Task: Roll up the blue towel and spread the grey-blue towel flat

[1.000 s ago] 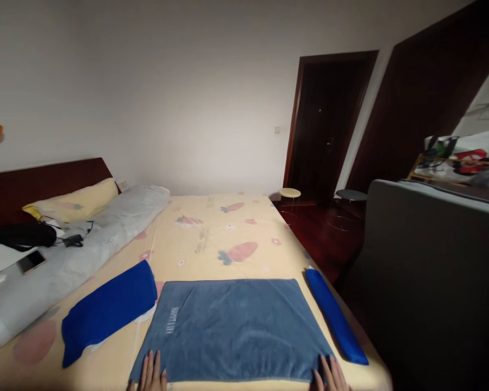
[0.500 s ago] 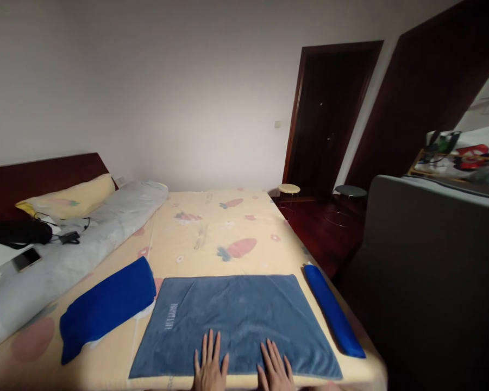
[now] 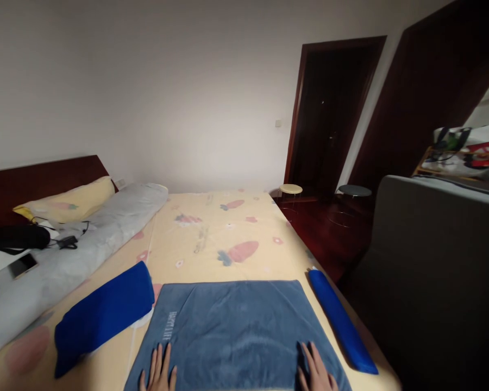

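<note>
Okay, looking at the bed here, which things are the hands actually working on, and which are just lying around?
In hand:
grey-blue towel, flat under left hand and right hand

Lying about:
folded blue towel
rolled blue towel
phone
pillow
grey quilt roll
stools

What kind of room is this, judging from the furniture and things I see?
Most likely a home bedroom. A wide bed with a carrot-print sheet fills the view, a pillow leans at a dark wooden headboard, and both hands lie flat on a grey-blue towel spread over the bed.
</note>
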